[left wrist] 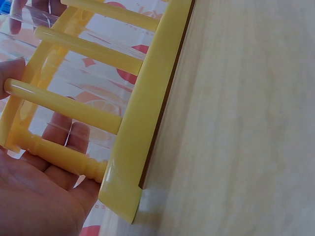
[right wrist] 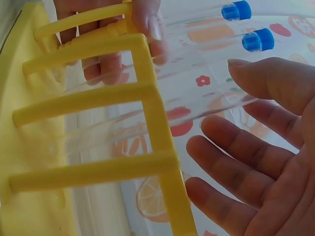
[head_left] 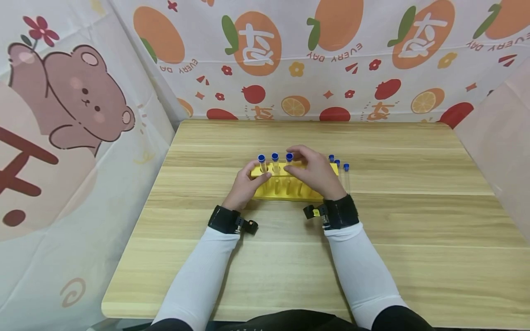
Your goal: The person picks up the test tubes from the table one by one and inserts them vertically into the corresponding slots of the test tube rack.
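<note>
A yellow test tube rack (head_left: 285, 198) stands on the table, with several round posts between its two levels. Three clear test tubes with blue caps sit upright at its left: the leftmost tube (head_left: 262, 159), the middle tube (head_left: 275, 157) and the third tube (head_left: 289, 157). My left hand (head_left: 244, 186) grips the rack's left end, its fingers around the end post (left wrist: 64, 155) in the left wrist view. My right hand (head_left: 314, 170) has thumb and index finger around the third tube's top, and the thumb hides that cap in the right wrist view. Its other fingers (right wrist: 231, 169) are spread loosely.
Three more blue-capped tubes (head_left: 346, 167) are by the rack's right end, partly hidden by rack and hand. A printed cloth (head_left: 290, 92) hangs behind the wooden table (head_left: 290, 266), and another cloth (head_left: 83, 184) hangs along its left side.
</note>
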{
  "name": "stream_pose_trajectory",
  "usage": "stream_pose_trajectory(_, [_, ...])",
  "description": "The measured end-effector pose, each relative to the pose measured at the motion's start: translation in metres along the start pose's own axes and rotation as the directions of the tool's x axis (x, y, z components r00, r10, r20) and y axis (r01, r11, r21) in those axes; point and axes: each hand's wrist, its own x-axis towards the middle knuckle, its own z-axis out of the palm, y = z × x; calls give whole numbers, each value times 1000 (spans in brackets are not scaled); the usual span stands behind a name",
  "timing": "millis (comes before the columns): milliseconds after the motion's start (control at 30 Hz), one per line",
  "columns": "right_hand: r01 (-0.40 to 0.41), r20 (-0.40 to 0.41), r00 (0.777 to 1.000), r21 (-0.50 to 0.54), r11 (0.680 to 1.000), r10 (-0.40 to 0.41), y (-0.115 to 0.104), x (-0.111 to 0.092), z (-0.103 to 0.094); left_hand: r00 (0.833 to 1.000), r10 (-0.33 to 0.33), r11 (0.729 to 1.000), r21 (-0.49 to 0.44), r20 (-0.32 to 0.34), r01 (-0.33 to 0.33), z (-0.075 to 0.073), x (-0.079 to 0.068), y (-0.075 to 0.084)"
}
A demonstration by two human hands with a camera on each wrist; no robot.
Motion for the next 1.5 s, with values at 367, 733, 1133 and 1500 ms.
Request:
stream_pose_trajectory(367, [-19, -26, 1000, -27, 999, 18, 2, -5, -19, 1000, -25, 1000, 13, 6, 24, -2, 0, 3])
stream_pose_trajectory(733, [-97, -78, 993, -30, 995, 94, 19, -15, -50, 998, -49, 999, 8, 27, 48, -2, -1, 8])
stream_pose_trajectory(1133, [-242, -172, 955, 20, 970, 241, 42, -27, -81, 1000, -19, 999, 41, 5, 19, -2, -2, 1])
stream_pose_trajectory(1500, [-449, -186, 872, 61, 892, 452, 71, -35, -94, 1000, -13, 999, 35, -2, 13, 0, -1, 0])
